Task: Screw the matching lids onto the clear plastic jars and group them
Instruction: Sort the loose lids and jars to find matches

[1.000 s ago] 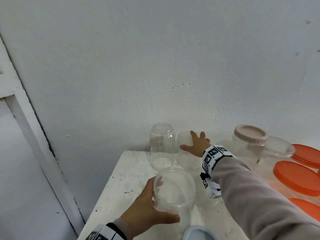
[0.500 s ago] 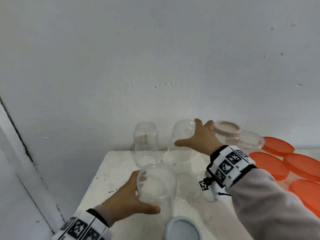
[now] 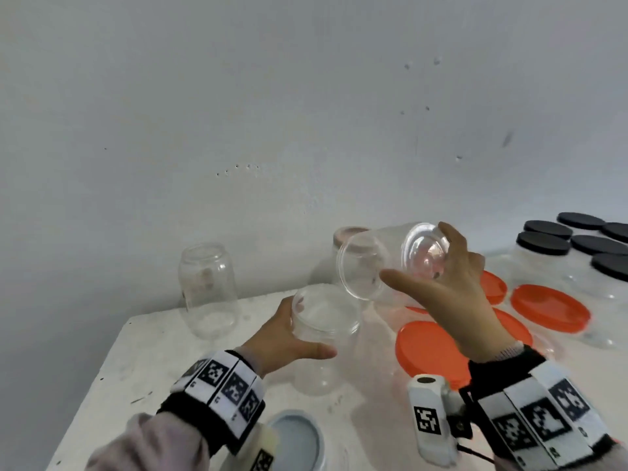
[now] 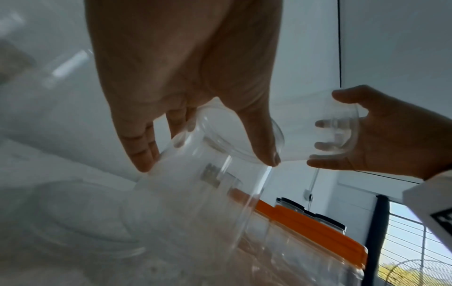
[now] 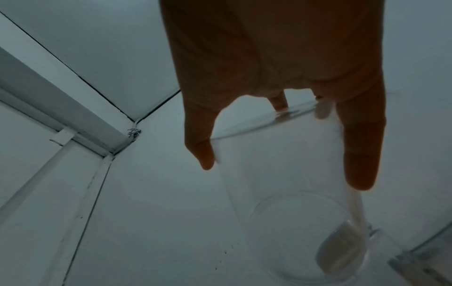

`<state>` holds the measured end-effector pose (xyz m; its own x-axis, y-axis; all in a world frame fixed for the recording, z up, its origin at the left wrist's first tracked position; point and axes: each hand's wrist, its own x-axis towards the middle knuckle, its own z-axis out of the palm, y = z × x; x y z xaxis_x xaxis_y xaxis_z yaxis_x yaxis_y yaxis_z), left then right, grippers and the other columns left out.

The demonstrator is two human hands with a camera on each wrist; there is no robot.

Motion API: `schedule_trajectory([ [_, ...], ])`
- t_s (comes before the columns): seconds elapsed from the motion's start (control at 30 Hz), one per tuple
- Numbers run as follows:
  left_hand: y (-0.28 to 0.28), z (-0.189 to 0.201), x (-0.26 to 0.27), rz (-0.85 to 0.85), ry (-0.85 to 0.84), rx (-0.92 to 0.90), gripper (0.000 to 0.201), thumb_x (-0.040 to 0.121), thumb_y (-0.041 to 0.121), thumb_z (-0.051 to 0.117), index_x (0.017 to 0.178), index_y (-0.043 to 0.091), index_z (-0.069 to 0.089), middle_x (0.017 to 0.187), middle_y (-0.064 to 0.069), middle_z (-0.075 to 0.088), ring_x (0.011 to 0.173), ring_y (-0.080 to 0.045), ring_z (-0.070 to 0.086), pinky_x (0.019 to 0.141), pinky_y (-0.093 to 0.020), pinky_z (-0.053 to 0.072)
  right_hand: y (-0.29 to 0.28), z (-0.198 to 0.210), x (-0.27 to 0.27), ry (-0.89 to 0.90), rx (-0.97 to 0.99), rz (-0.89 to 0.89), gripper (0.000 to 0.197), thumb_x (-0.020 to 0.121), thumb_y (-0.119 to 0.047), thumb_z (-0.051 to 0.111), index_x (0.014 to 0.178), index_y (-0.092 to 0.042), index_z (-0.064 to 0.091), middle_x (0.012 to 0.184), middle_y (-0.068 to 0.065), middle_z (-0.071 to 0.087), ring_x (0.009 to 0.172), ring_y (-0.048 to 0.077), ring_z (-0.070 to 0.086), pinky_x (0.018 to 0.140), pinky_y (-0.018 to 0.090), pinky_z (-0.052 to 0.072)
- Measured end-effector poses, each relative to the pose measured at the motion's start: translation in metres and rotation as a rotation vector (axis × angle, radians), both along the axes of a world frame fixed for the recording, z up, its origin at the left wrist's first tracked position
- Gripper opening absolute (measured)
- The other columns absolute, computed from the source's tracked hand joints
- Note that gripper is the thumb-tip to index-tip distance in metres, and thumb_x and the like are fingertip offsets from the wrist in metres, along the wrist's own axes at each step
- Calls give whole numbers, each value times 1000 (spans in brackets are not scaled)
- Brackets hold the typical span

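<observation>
Fingers of right hand [image 3: 455, 287] clasp tilted jar [image 3: 384, 263]; left hand [image 3: 282, 338] grips upright jar [image 3: 323, 331].

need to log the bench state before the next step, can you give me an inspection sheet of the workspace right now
surface: white table, scuffed, against a wall.
job's things: open clear jar standing upright, gripped by the left hand; second clear jar lifted and tipped on its side, mouth toward the left; narrow open jar at the back; beige-lidded jar behind; orange-lidded jars and black-lidded jars on the right; pale blue lid near the front edge.
clutter: nothing seen.
grippers: left hand holds the upright jar; right hand holds the tipped jar by its base.
cables: thin cord by the right wrist camera.
surroundings: white wall, marked.
</observation>
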<state>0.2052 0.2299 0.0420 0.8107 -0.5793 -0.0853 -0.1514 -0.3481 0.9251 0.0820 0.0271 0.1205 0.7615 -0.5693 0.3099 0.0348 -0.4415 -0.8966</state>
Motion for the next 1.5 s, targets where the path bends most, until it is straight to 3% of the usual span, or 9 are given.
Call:
schedule_trajectory([
  [0.1,-27,-1,2,-36,-25,34,99,59,32,91,134,35,27,116,28,42,118,-7,44,98,-25,38,-13,-6,-15,-59,23,-45,94,60,-41,84,132,-48,24,123,-7,24,101,7,46,78,20,35],
  [0.2,-47,-2,5,-17,-70,106,107,53,38,91,140,28,29,133,6,46,129,-19,40,109,-41,36,-18,-13,-26,-104,71,-53,89,62,-40,85,123,-52,21,128,-8,24,108,13,44,87,29,38],
  [0.37,-62,-4,11,22,-102,155,103,69,33,84,147,22,18,144,-4,40,134,-21,38,111,-35,32,-18,-22,-33,-155,195,-37,104,59,-42,89,139,-36,24,142,0,34,120,19,48,96,34,42],
  [0.47,-58,-3,21,2,-206,344,109,71,39,81,150,20,8,149,-8,35,136,-23,36,108,-31,31,-14,-25,-34,-164,231,-24,101,52,-48,82,135,-36,26,134,0,42,120,17,50,99,36,45],
  [0.57,-50,-6,30,-8,-310,681,116,71,48,78,152,18,0,152,-9,29,138,-31,31,112,-40,30,-9,-26,-34,-178,271,33,100,45,-52,82,128,-38,28,126,-3,47,113,13,54,91,31,48],
  [0.83,-30,-32,41,-129,-320,1095,110,71,72,62,152,28,4,155,-8,22,139,-32,29,112,-46,28,10,-28,-26,-138,288,182,106,42,-57,80,132,-47,26,142,0,35,129,25,45,104,50,42],
  [1.13,-5,-33,38,-58,-330,1070,105,70,66,68,150,26,13,145,-9,29,134,-30,34,108,-42,33,35,-31,-8,-127,312,286,103,44,-57,81,131,-32,32,124,-7,47,106,15,57,93,38,51],
  [1.37,43,-22,39,27,-292,965,104,72,68,65,150,23,14,141,-11,36,131,-29,40,108,-41,35,59,-35,13,18,382,420,79,42,-56,80,103,-21,44,93,-5,52,77,6,57,73,27,49],
  [1.5,83,-16,36,98,-228,807,104,70,70,65,150,22,19,143,-9,41,130,-23,43,105,-33,37,73,-37,29,180,538,580,75,53,-42,81,116,-22,45,100,-1,56,85,15,59,81,37,51],
])
